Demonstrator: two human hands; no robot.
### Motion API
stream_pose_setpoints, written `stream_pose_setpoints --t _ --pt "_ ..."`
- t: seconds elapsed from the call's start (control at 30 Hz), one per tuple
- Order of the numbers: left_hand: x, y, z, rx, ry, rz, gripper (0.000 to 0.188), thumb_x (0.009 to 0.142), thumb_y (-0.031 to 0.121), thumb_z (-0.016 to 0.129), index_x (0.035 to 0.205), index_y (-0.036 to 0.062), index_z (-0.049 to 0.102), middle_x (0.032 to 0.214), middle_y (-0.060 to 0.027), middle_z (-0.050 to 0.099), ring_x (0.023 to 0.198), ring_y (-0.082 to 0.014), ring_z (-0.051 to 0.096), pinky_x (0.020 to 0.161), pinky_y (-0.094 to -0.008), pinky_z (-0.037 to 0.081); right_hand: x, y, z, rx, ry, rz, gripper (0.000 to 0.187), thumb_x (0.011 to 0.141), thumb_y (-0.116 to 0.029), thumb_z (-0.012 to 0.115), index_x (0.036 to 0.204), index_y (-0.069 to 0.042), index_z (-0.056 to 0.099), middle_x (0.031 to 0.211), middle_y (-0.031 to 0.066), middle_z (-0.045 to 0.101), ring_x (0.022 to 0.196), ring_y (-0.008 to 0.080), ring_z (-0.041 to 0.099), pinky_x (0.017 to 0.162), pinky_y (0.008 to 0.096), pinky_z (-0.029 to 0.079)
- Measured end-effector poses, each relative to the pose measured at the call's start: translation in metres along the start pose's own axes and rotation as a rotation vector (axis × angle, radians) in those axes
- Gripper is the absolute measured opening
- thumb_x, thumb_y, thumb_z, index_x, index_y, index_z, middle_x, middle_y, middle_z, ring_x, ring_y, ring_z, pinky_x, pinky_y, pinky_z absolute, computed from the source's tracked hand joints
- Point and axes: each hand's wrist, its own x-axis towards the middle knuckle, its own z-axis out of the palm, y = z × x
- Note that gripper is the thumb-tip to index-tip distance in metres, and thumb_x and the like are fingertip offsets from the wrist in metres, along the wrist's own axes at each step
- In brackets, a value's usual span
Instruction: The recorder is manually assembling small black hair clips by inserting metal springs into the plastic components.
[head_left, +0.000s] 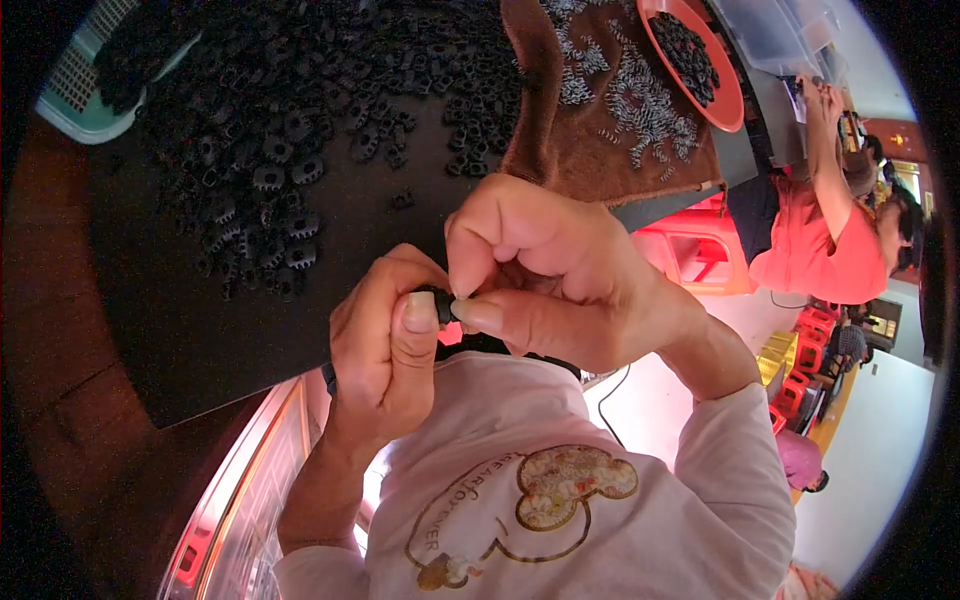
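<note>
Between the thumb and curled fingers of my left hand (385, 345) is a small black plastic piece (441, 301); most of it is hidden by the fingers. My right hand (560, 275) meets it from the right, thumb and forefinger pinched together at its end. Whatever is between those right fingertips is too small or covered to make out. Just beyond my hands, a heap of loose black toothed plastic parts (300, 130) spreads over the dark tabletop (190, 350). Small metal springs (645, 100) lie scattered on a brown towel (560, 140) at the far right.
An orange-red dish (735, 110) of small black pieces sits beside the springs, near clear plastic bins (775, 35). A green basket (90, 125) stands far left. Right of the table are a red stool (700, 250) and a person in a red shirt (825, 255).
</note>
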Motion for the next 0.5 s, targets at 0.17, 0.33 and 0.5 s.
stream_pose_setpoints --t 0.17,0.33,0.5 --pt "0.001 0.003 0.001 0.009 -0.020 -0.022 0.026 0.099 0.019 0.044 0.088 -0.0034 0.051 0.076 -0.0125 0.054 0.061 -0.0197 0.050 0.058 -0.0297 0.041 -0.002 -0.001 -0.004 -0.158 0.013 -0.110 0.015 0.082 0.003 0.059 0.093 -0.002 0.049 0.082 0.0070 0.051 0.075 0.0161 0.053 0.066 0.0302 0.045" --pt "0.005 0.004 0.007 0.147 0.005 0.010 0.024 0.099 0.018 0.044 0.090 -0.0033 0.051 0.076 -0.0115 0.053 0.061 -0.0188 0.049 0.058 -0.0292 0.041 -0.002 -0.002 -0.008 -0.183 0.005 -0.095 0.015 0.082 0.003 0.058 0.093 -0.001 0.049 0.082 0.0075 0.051 0.076 0.0165 0.054 0.066 0.0307 0.045" --pt "0.014 0.007 0.004 0.024 0.006 -0.089 0.025 0.099 0.019 0.043 0.090 -0.0027 0.051 0.074 -0.0103 0.052 0.061 -0.0167 0.048 0.059 -0.0281 0.040 0.003 -0.005 -0.010 -0.206 0.049 -0.164 0.016 0.082 0.002 0.059 0.094 0.000 0.050 0.082 0.0074 0.051 0.076 0.0156 0.055 0.067 0.0300 0.046"
